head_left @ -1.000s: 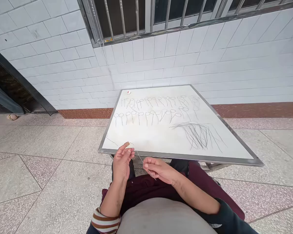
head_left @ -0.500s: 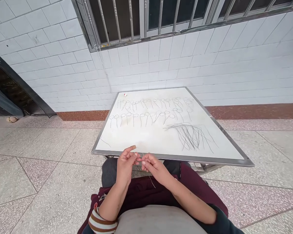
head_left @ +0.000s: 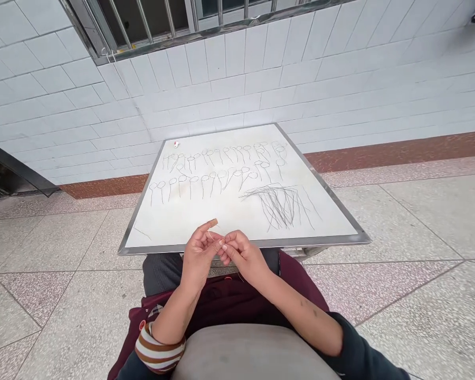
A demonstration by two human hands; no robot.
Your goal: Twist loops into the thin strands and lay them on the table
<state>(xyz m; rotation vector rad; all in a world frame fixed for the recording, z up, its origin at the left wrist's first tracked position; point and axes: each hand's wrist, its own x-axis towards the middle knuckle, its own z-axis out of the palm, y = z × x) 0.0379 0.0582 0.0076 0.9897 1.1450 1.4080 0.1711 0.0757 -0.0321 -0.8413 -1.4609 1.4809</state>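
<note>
A thin wire [head_left: 209, 232] is pinched between my two hands, just in front of the table's near edge. My left hand [head_left: 200, 253] is closed on it with thumb and fingertips, and a curved part of the wire stands up by the raised index finger. That finger has a tan wrap at its tip. My right hand [head_left: 243, 256] pinches the same wire, its thumb touching the left thumb. The wire's tail shows faintly below the right hand. Beyond the hands, several wires with looped heads [head_left: 193, 180] lie in two rows on the white table [head_left: 182, 216].
A tangled bundle of straight wires [head_left: 279, 206] lies on the table's right half. One loose wire [head_left: 142, 233] is near the left front corner. A small red and white object [head_left: 176, 144] sits at the back left. A tiled wall [head_left: 237, 100] with a barred window stands behind.
My hands have come together, thumbs now touching, and the wire bends in a curve near the left fingers. The view has turned right, so the table appears further left.
</note>
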